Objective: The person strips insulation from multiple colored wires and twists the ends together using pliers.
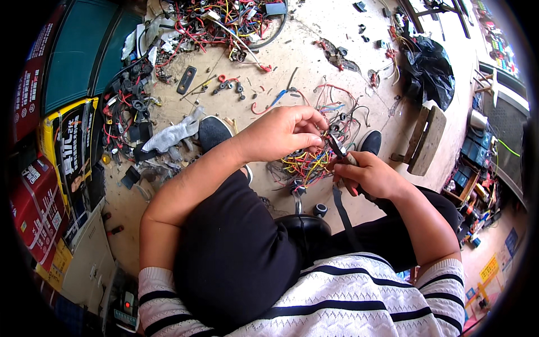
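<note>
My right hand is closed around the handles of a pair of pliers. Their dark jaws point up and left, toward the fingers of my left hand. My left hand is held in a pinch just left of the jaws. Whatever sits between its fingertips is too small to make out, though wires lie close behind it. Beneath both hands, a tangle of coloured wires in yellow, red and black spreads over the floor between my shoes. A dark strap hangs below my right hand.
A large heap of wires lies at the far left, with black connectors beside it. A grey glove rests near my left shoe. To the right are a wooden stool and a black plastic bag. Boxes line the left.
</note>
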### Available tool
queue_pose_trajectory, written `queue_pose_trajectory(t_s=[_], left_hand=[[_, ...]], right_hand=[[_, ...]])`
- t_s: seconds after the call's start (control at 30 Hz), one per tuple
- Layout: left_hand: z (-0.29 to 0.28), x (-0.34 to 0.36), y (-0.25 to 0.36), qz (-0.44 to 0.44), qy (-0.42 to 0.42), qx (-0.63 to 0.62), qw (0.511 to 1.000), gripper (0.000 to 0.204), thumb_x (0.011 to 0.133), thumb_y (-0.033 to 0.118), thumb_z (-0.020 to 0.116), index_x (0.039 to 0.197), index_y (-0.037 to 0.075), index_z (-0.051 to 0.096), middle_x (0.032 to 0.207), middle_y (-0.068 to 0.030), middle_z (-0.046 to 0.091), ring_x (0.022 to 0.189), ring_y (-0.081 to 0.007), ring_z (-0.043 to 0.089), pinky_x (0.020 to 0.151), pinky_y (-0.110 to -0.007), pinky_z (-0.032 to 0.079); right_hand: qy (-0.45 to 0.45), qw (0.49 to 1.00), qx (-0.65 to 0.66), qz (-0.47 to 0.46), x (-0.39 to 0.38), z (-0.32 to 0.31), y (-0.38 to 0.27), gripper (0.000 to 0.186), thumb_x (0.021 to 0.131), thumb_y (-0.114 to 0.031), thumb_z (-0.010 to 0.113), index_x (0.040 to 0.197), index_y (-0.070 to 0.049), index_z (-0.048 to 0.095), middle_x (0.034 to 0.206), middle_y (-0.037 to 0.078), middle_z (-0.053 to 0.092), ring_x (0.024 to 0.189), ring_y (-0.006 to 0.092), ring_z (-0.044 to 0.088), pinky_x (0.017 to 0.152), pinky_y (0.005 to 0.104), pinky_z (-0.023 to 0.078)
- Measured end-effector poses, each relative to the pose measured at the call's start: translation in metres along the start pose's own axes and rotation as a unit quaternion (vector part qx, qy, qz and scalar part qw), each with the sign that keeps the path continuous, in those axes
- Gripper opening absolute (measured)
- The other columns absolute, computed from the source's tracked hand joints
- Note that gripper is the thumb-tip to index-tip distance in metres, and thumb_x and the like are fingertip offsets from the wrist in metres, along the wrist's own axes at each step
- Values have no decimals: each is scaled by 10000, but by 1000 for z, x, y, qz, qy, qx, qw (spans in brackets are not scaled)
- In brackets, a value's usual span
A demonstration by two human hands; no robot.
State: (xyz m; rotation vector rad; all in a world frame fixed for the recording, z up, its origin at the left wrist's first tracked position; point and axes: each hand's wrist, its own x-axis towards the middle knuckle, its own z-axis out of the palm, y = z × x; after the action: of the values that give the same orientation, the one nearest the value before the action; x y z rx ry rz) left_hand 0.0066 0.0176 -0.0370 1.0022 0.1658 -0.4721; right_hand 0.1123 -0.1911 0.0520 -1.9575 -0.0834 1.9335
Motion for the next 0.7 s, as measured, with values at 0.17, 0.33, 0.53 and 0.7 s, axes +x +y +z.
queue_pose_trajectory(t_s=[0.17,0.33,0.53,0.7], left_hand=[[1,1,-1,8,2,27,1000,210,917,3,596,1126,-18,579,959,-81,682,898,-106,652,815,-245,522],[3,1,-1,47,17,85,995,271,916,29,592,1186,29,580,940,-50,637,864,-92,605,790,-255,505],[10,3,0,167,-18,244,955,394,912,72,586,1296,87,499,1114,-102,539,986,-186,557,864,-319,462],[6,9,-14,232,-13,273,933,263,931,110,582,1178,46,519,1126,-154,585,1010,-290,601,829,-366,474]], right_hand=[[5,999,-21,29,-6,0,-11,370,973,-350,549,903,7,615,596,24,539,456,109,504,435,281,393],[23,999,-18,34,-9,2,-16,416,980,-391,540,819,-11,589,600,24,539,412,108,488,398,284,387],[-3,999,-11,35,-10,2,-18,460,987,-422,527,734,-38,543,585,27,533,389,113,483,378,281,371],[-45,995,92,21,-9,9,-14,457,1000,-427,512,750,-46,540,607,30,539,462,100,509,405,250,352]])
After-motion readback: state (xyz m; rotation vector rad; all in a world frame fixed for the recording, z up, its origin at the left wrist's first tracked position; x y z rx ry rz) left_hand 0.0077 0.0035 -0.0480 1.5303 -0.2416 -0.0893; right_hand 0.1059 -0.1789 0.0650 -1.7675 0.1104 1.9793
